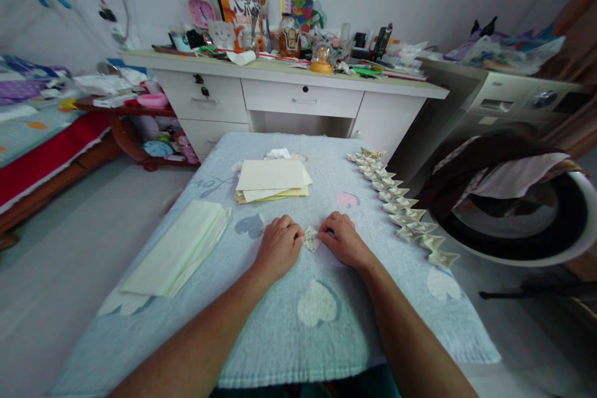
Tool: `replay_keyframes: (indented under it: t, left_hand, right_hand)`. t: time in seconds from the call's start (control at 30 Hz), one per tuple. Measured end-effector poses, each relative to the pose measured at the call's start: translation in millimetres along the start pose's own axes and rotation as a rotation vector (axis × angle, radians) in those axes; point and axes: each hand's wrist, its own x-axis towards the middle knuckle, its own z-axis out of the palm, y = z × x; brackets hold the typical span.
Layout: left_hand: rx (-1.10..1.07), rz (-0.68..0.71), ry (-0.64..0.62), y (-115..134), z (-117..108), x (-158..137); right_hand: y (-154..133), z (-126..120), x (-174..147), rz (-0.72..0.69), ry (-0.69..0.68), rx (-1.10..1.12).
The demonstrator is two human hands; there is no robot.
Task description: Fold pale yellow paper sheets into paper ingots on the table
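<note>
Between my two hands, low over the cloth, is a small folded paper piece (311, 239) with printing on it. My left hand (281, 242) pinches its left corner. At the opposite corner, my right hand (342, 237) has thumb and fingers closed on the paper. Past the right hand runs a row of folded paper boats (398, 204), set close together. Beyond the left hand lies a stack of cream paper sheets (273, 175). Long pale green folded sheets (180, 255) rest to the left.
A blue cloth with heart patterns covers the table (275, 348). Crumpled white paper (278, 153) sits behind the stack. A white desk (303, 99) with jars and a snack bag (240, 3) stands at the back. On the right, a washing machine's round door (578, 211) hangs open with clothes over it.
</note>
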Motion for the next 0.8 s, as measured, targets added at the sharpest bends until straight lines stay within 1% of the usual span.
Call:
replay_keyframes:
  t: [0.17, 0.37, 0.57, 0.8]
  left_hand:
    - [0.020, -0.027, -0.011, 1.2, -0.2, 1.6]
    - [0.053, -0.046, -0.003, 3.2, -0.6, 2.4]
    - [0.063, -0.038, 0.005, 1.5, 1.0, 2.2]
    - [0.140, -0.051, -0.003, 5.2, 1.5, 2.7]
  right_hand:
    - [-2.6, 0.3, 0.8, 0.026, -0.006, -0.030]
    - [-6.1, 5.3, 1.7, 0.079, 0.027, -0.079]
    - [-5.4, 8.5, 2.3, 0.082, 0.037, -0.091]
    - [-7.5, 9.0, 3.0, 0.099, 0.040, -0.148]
